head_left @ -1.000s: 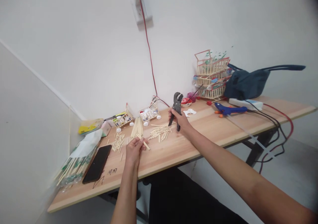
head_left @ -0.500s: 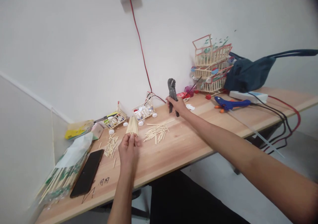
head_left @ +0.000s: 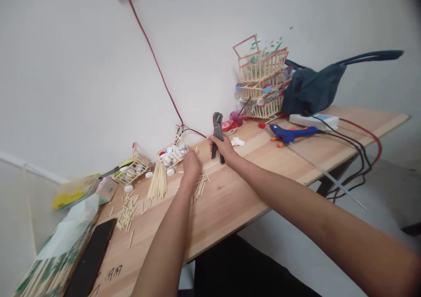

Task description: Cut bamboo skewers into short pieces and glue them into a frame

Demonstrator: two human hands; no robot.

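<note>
Loosely fanned slender sticks (head_left: 158, 184), dark cutter (head_left: 217, 129), grained tabletop (head_left: 238, 196)

One head-worn camera looks forward and down from the near side of the long, pale-brown wooden table (head_left: 226, 200), near and above it, facing the plain white wall (head_left: 197, 47) behind the table. The view is tilted: the table slopes up rightward, its right end in frame, its near left corner cut off.

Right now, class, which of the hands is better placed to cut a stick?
Probably the right hand: it grips the black cutter, while the left hand is near the loose sticks, its grip hidden.
</note>
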